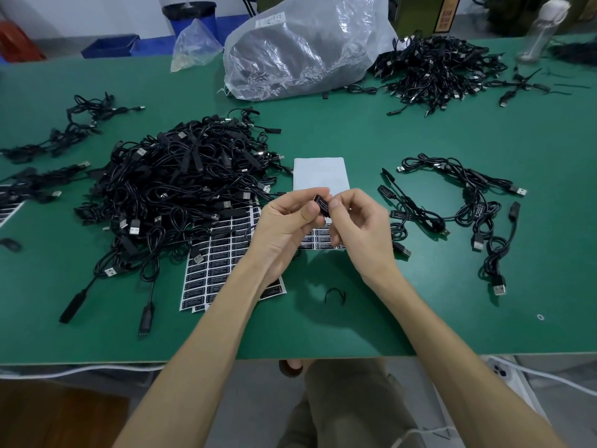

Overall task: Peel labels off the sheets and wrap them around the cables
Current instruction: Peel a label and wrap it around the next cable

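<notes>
Both hands meet above the table's middle. My left hand point(289, 221) and my right hand point(358, 221) pinch a small black label point(322, 205) between thumbs and fingertips; whether a cable runs inside it is hidden. Beneath the hands lie sheets of black labels: one sheet point(213, 263) to the left, another point(318, 242) partly covered by my fingers. A white backing sheet point(319, 173) with its labels gone lies just beyond. A big heap of black USB cables point(181, 185) sits on the left. Several cables carrying labels point(458, 208) lie on the right.
The green table point(387, 312) has its front edge close to me. A clear plastic bag point(303, 46) stands at the back, with another cable heap point(436, 69) at the back right. A loose black tie point(334, 295) lies near the front. More cables point(64, 130) lie far left.
</notes>
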Demonstrator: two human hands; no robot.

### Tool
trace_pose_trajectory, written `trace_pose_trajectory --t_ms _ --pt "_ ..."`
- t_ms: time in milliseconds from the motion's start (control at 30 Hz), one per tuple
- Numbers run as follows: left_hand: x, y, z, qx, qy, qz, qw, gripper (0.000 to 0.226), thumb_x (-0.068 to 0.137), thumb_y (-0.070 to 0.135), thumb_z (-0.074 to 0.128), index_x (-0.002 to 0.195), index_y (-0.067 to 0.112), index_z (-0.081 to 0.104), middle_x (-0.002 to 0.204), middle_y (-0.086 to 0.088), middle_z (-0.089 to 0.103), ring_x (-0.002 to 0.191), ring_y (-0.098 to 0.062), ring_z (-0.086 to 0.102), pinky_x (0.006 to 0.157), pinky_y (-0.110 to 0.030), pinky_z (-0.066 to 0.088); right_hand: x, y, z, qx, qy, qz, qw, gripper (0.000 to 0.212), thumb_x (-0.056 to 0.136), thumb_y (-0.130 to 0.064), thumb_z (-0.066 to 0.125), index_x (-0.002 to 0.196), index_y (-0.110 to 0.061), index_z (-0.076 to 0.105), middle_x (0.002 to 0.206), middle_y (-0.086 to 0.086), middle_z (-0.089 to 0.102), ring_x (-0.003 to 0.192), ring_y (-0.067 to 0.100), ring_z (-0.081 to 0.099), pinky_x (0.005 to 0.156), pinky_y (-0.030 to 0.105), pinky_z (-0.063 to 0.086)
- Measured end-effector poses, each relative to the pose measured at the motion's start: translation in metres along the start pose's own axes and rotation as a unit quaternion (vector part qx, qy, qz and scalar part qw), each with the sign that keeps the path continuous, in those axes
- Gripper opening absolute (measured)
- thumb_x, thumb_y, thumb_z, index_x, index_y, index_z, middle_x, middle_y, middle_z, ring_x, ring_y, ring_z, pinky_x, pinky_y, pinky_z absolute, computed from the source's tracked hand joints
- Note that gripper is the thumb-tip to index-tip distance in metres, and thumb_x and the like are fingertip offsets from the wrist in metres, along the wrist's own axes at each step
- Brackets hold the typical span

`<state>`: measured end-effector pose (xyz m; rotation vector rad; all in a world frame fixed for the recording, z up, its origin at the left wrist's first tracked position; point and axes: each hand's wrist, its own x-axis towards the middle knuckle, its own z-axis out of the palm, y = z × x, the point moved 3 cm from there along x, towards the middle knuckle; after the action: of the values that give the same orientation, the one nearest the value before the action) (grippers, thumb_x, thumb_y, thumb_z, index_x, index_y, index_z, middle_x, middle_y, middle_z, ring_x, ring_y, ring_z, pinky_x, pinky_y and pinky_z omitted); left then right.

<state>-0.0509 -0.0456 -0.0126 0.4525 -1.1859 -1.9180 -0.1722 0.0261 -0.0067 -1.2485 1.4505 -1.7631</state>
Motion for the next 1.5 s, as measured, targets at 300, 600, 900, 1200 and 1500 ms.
trace_pose_trajectory --t_ms 300,600,900,1200,1500 --pt "0.0002 0.0 0.0002 0.005 -0.001 0.009 1.0 0.027 0.071 0.022 0.082 0.098 0.016 0.084 0.096 -0.001 0.078 0.072 -0.009 0.068 0.08 -0.023 0.058 0.0002 -0.0005 -0.0008 0.0 -0.001 0.004 1.0 0.019 0.102 -0.01 0.06 0.083 -0.011 0.06 0.059 -0.01 0.059 0.048 0.013 0.052 0.049 0.021 0.045" --pt "0.001 -0.0012 -0.0022 0.013 0.001 0.006 1.0 0.029 0.072 0.024 0.083 0.1 0.017 0.083 0.1 -0.001 0.078 0.071 -0.011 0.067 0.081 -0.026 0.059 -0.0004 0.0001 -0.0004 -0.013 0.001 0.012 1.0 0.02 0.103 -0.009 0.059 0.082 -0.012 0.059 0.057 -0.011 0.062 0.047 0.013 0.052 0.051 0.024 0.046" --pt "0.0005 -0.0013 -0.0021 0.021 0.013 0.008 1.0 0.024 0.073 0.024 0.081 0.096 0.015 0.083 0.099 -0.002 0.078 0.074 -0.01 0.069 0.078 -0.024 0.058 -0.0003 0.0014 0.0004 -0.014 0.009 0.015 1.0 0.019 0.102 -0.009 0.06 0.083 -0.012 0.06 0.057 -0.011 0.059 0.048 0.011 0.053 0.05 0.021 0.045" --pt "0.0008 -0.0022 -0.0049 0.069 0.045 0.023 0.996 0.03 0.073 0.031 0.081 0.098 0.014 0.082 0.099 -0.003 0.077 0.081 -0.016 0.063 0.077 -0.027 0.05 -0.0008 0.0047 -0.0004 -0.05 0.017 0.005 0.999 0.018 0.101 -0.015 0.063 0.084 -0.01 0.061 0.061 -0.004 0.059 0.052 0.02 0.053 0.052 0.037 0.047" --pt "0.0027 -0.0034 -0.0046 0.061 0.042 0.058 0.996 0.029 0.072 0.03 0.082 0.095 0.013 0.083 0.098 -0.006 0.079 0.094 -0.019 0.073 0.091 -0.033 0.058 0.0004 0.0063 -0.0007 -0.078 0.029 0.0 0.997 0.02 0.098 -0.021 0.069 0.08 -0.019 0.06 0.064 -0.006 0.058 0.058 0.019 0.052 0.058 0.042 0.047"
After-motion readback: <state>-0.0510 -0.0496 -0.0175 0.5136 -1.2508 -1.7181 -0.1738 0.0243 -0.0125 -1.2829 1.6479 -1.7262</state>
